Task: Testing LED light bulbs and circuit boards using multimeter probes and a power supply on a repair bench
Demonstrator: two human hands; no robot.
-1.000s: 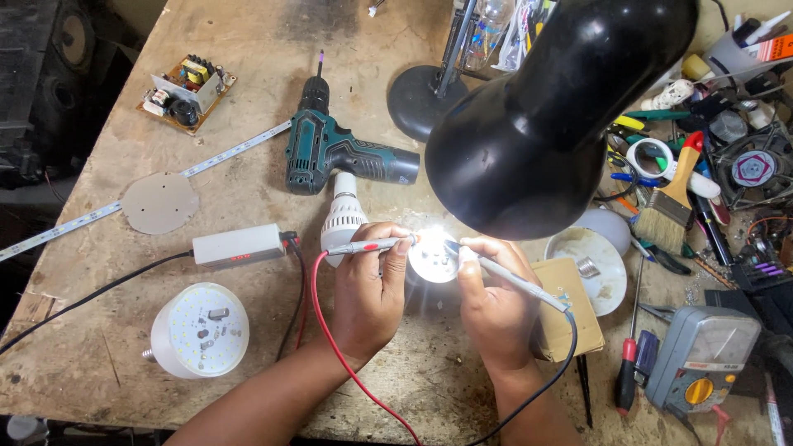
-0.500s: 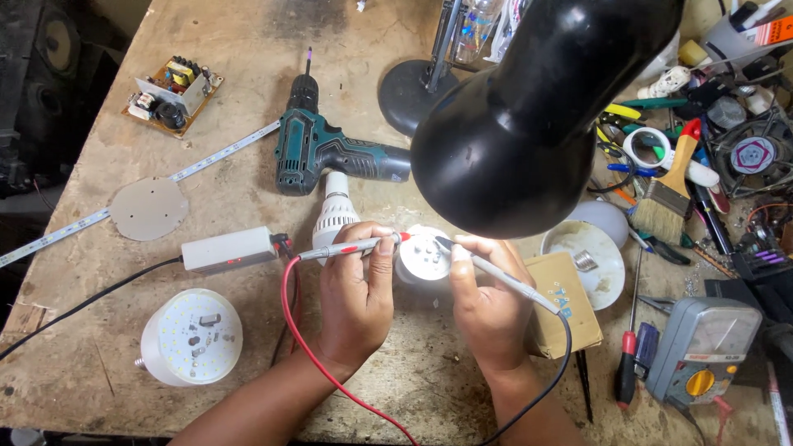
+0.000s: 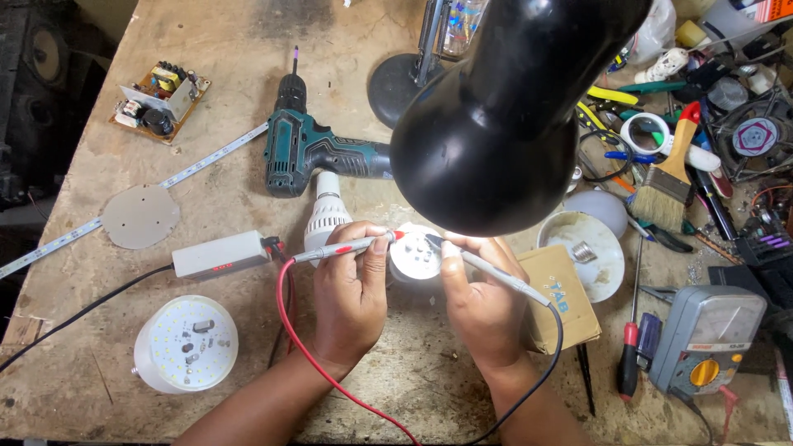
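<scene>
Under the black lamp [image 3: 512, 124], the left hand [image 3: 351, 301] pinches a red-tipped probe [image 3: 347, 246] in clenched fingers; the right hand [image 3: 483, 306] grips a black-tipped probe [image 3: 487, 272] likewise — both tips touch the small lit bulb board [image 3: 415, 256] on the worktop [image 3: 231, 107], between the hands.

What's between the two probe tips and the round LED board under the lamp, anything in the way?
Nothing visible. The left hand holds the red probe and the right hand the black probe; both tips reach the LED board with no object between. The lamp shade hangs above and hides the board's far edge from view.
</scene>
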